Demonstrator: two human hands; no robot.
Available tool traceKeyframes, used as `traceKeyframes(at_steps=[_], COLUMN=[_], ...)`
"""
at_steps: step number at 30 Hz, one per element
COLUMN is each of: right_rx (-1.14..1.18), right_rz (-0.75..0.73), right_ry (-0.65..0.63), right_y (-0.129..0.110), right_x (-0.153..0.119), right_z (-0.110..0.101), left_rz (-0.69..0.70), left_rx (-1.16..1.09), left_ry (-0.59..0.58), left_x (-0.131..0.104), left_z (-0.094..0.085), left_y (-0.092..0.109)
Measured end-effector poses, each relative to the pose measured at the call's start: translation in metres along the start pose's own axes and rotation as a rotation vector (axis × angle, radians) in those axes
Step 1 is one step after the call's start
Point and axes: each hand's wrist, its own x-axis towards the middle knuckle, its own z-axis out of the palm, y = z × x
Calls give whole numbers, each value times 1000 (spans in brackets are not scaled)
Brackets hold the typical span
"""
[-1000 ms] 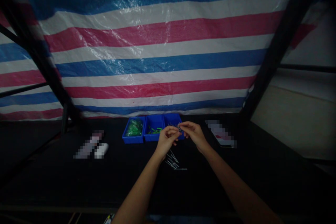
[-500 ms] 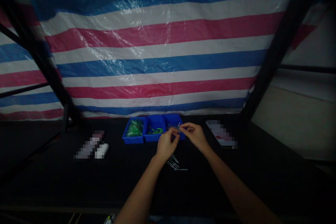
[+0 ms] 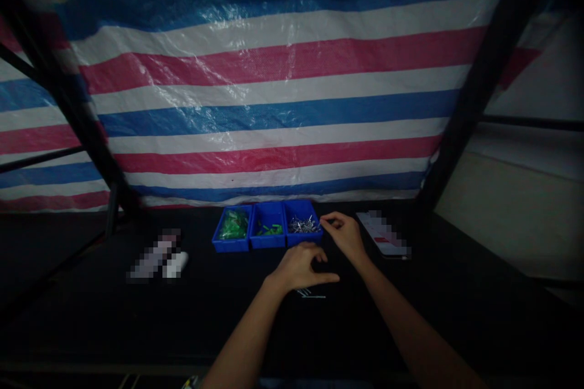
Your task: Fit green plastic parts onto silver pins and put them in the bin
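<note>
My left hand is open over the table, thumb and fingers spread apart, with nothing seen between them. Under and just in front of it lie a few thin metal pins, like screws or nails, partly hidden by the hand. My right hand is beside the right edge of the right blue bin. Its thumb and forefinger are pinched together; whatever is between them is too small to make out. A heap of shiny metal pieces lies in that bin.
The middle blue bin has some small green pieces. In the left blue bin is a clear bag of green pieces. A blurred phone-like object lies right; blurred items and a white object lie left.
My left hand has come away from the right bin toward me and opened over the pins. My right hand has shifted slightly right, still pinched. The metal heap now shows fully.
</note>
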Motion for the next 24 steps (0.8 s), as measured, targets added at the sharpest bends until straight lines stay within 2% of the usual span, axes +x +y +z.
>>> traceKeyframes(at_steps=[3,5,9,13,16,19,24], right_rx=[-16,-43,-118,-155,-134,-57,38], right_rz=[16,-15,-138,-168,-162,-153,-122], right_ry=[-40,-70,-97,-88,-50,-40,-223], right_y=[2,2,4,5,2,-7,-26], right_x=[0,-1,-1,-1,-2,-2,-3], right_z=[2,4,6,7,6,2,-12], left_rz=[66,82,93,62,-29,-151,-305], left_rx=[62,89,122,22,-148,-333,-548], left_ry=[-97,-112,-91,-27,101,323,702], left_x=[1,2,4,5,6,7,9], left_z=[11,17,23,22,18,9,-10], left_y=[0,0,1,3,6,6,-5])
